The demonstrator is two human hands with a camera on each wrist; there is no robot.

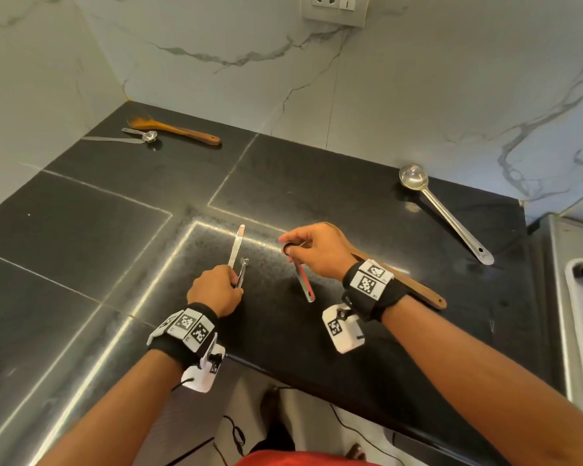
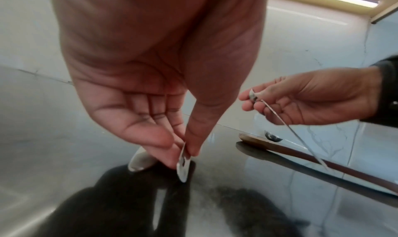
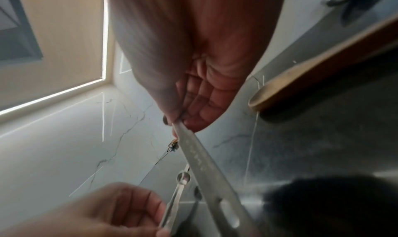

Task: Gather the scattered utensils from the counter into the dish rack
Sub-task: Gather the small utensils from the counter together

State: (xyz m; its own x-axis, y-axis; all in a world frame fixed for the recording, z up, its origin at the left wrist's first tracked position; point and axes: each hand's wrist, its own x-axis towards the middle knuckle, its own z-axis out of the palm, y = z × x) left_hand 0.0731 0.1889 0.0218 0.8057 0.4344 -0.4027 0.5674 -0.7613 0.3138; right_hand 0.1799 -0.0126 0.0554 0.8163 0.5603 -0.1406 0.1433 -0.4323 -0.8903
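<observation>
My left hand [image 1: 233, 281] grips two small steel measuring spoons over the black counter: one with a long flat handle [image 1: 237, 245] pointing away, one with a tiny round bowl [image 1: 244, 263]. In the left wrist view thumb and fingers pinch the handle ends [image 2: 184, 165]. My right hand [image 1: 287, 246] pinches a third measuring spoon [image 1: 305, 284] at its bowl, and the handle [image 3: 206, 165] hangs down toward me. The dish rack [image 1: 572, 297] shows at the right edge.
A wooden spatula [image 1: 404, 280] lies on the counter under my right wrist. A steel ladle [image 1: 448, 216] lies at the back right. At the far left corner lie a wooden spoon [image 1: 179, 130] and a measuring spoon [image 1: 143, 134]. Marble walls [image 1: 384, 95] close the back and left.
</observation>
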